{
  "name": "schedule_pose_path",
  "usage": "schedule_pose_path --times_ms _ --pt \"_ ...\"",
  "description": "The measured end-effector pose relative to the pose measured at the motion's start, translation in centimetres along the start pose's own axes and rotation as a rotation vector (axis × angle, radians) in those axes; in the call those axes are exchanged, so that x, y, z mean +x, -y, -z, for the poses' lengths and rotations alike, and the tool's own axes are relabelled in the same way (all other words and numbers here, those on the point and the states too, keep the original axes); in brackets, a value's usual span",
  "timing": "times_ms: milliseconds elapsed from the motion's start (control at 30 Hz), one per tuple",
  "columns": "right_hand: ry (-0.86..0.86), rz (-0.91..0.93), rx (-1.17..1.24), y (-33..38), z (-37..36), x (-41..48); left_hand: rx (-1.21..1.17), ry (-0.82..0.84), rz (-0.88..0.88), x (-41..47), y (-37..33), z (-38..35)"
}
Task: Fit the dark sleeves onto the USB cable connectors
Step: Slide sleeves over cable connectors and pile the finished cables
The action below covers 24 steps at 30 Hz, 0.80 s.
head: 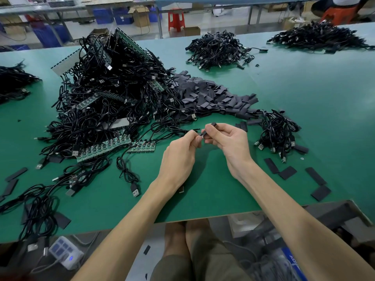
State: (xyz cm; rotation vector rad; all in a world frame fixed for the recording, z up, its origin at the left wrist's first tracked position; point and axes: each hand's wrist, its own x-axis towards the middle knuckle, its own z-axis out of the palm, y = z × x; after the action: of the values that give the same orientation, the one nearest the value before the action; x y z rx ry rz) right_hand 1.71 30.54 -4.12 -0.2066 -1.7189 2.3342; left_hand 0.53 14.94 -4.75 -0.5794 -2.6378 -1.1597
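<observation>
Left hand [180, 151] pinches cable [174, 132] end; right hand [229, 140] pinches dark sleeve [213, 124]; blue pack [292, 260] lettering unreadable.

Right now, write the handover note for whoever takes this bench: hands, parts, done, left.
Left hand pinches a cable by its end. Right hand pinches a dark sleeve at that end; how far on, cannot tell.
Sleeve pile lies ahead on the green table, big cable heap to its left, small cable bundle to the right.
Done: no finished count visible.
Left: seat this sleeve, then probably the heap.
</observation>
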Motion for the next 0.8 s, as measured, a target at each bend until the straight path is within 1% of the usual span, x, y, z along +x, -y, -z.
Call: schedule_pose_path --times_ms 100,233,467,633,733,800 --pt "0.012 -0.007 0.013 0.17 -0.03 -0.08 0.017 -0.009 0.009 0.06 -0.05 0.03" --pt "0.071 -0.019 0.002 0.39 -0.26 -0.31 0.038 -0.033 0.014 -0.12 -0.16 0.06" --pt "0.037 -0.033 0.018 0.55 -0.15 -0.35 0.044 0.003 -0.037 -0.15 -0.40 0.12" --pt "0.065 -0.030 0.015 0.58 -0.14 -0.30 0.063 -0.005 -0.060 -0.08 -0.50 0.20" --pt "0.085 -0.019 -0.025 0.64 -0.17 -0.39 0.067 -0.026 -0.048 -0.19 -0.47 0.25" --pt "0.099 -0.021 -0.040 0.69 -0.23 -0.42 0.026 -0.032 -0.020 -0.20 -0.36 0.29"
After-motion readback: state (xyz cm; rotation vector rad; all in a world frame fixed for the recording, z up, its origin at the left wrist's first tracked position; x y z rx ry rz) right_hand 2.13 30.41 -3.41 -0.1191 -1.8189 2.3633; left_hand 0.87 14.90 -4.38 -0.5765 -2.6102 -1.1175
